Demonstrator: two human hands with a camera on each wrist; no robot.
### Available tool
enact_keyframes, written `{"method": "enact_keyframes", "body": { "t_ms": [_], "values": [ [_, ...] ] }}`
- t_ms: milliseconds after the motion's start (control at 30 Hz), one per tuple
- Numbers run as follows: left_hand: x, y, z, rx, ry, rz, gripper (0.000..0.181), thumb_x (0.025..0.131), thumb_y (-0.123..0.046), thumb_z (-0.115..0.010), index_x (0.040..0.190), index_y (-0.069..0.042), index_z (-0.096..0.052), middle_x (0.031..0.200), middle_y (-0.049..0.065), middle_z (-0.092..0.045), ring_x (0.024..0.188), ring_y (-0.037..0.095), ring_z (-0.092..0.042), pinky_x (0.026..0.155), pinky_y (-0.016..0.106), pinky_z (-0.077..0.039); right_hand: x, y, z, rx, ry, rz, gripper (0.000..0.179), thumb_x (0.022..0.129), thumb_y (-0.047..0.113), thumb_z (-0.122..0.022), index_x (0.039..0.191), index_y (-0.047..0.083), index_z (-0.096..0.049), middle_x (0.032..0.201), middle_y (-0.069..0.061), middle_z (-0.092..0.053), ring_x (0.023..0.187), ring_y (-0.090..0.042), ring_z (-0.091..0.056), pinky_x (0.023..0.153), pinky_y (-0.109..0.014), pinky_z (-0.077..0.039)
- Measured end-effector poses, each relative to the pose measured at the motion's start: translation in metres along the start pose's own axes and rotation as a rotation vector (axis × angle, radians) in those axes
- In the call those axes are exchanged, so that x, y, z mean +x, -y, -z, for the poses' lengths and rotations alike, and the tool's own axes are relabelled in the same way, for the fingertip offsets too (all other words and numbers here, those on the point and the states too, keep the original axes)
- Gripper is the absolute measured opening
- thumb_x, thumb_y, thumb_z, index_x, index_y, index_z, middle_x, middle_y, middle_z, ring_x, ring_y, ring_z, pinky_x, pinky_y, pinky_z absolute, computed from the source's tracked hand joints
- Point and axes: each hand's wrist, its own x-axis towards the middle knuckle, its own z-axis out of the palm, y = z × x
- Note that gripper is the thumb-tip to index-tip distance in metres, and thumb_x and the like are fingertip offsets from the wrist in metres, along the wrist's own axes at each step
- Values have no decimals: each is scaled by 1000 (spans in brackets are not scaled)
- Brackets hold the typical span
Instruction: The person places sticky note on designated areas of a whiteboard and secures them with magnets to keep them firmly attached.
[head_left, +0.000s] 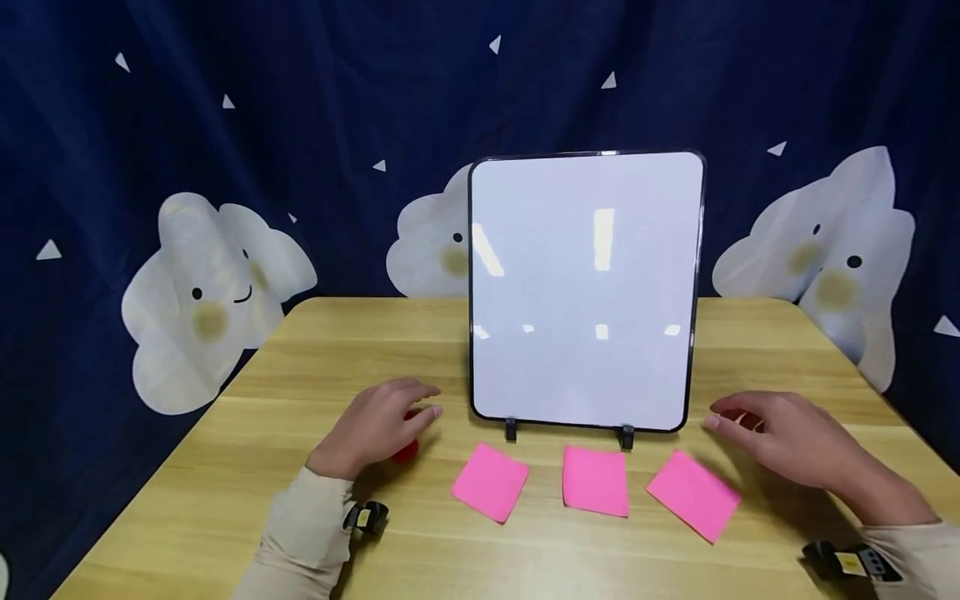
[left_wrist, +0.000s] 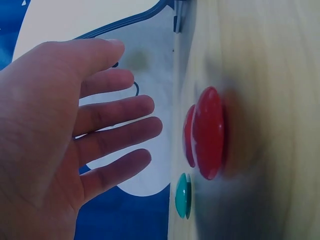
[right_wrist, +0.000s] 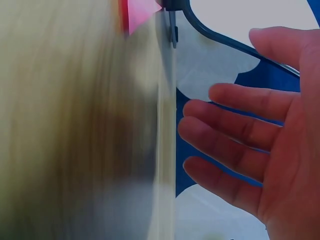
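Note:
My left hand [head_left: 380,423] hovers over the left side of the table, its fingers relaxed and nothing in them. Beside and under it lie two round red magnet-like discs [left_wrist: 208,134] and a teal one [left_wrist: 183,195]; in the head view the hand mostly hides them, with one red disc [head_left: 406,452] showing below the thumb. Right of the whiteboard, my right hand [head_left: 798,437] is held above the table with loosely bent fingers and holds nothing. Three pink sticky notes [head_left: 491,482], [head_left: 596,481], [head_left: 694,496] lie in a row between the hands.
A black-framed whiteboard [head_left: 585,292] stands upright on small black feet [head_left: 626,437] behind the notes. The wooden table [head_left: 525,558] ends at a dark blue curtain [head_left: 315,100] with cloud faces. Wrist cameras [head_left: 367,517] are strapped to both wrists.

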Motion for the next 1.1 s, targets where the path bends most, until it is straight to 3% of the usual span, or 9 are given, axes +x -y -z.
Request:
{"method": "enact_keyframes", "body": {
  "t_ms": [333, 467, 667, 767, 900, 1100],
  "values": [
    [0, 0, 10, 1, 24, 14, 33, 97, -34, -66, 118, -10, -74, 115, 3, -71, 95, 17, -69, 84, 40, -56, 6, 5, 2, 23, 73, 46, 15, 94, 38, -70, 92, 23, -73, 77, 14, -60, 69, -4, -52, 63, -28, -44],
    [4, 3, 15, -8, 52, 27, 31, 98, -32, -65, 118, -9, -74, 112, 4, -71, 83, 13, -67, 76, 37, -56, 6, 7, 1, 64, 139, 42, 19, 94, 37, -71, 96, 18, -74, 82, 12, -62, 72, -6, -53, 64, -27, -46],
    [13, 5, 20, -41, 77, 58, 31, 98, -31, -64, 117, -9, -73, 103, 0, -71, 88, 15, -67, 77, 38, -55, 3, 8, 2, 97, 215, 23, 29, 92, 33, -74, 104, 7, -73, 89, 6, -65, 77, -11, -55, 65, -28, -49],
    [11, 6, 23, -71, 120, 99, 32, 98, -33, -64, 119, -10, -73, 105, -1, -71, 90, 14, -67, 79, 38, -55, 1, 8, 2, 91, 239, 26, 33, 89, 31, -77, 108, 5, -73, 89, 6, -64, 77, -11, -54, 65, -27, -48],
    [6, 11, 28, -92, 130, 147, 31, 97, -32, -65, 119, -11, -73, 105, -1, -71, 89, 14, -65, 82, 40, -54, -2, 8, 0, 96, 255, 43, 35, 85, 28, -81, 110, 5, -72, 82, 7, -58, 73, -10, -49, 60, -26, -43],
    [1, 19, 34, -133, 159, 180, 29, 97, -29, -66, 117, -10, -73, 91, -4, -69, 82, 12, -64, 80, 40, -53, 0, 7, -3, 115, 285, 61, 36, 83, 23, -82, 113, 6, -70, 76, 7, -52, 68, -8, -46, 58, -26, -39]
  ]
}}
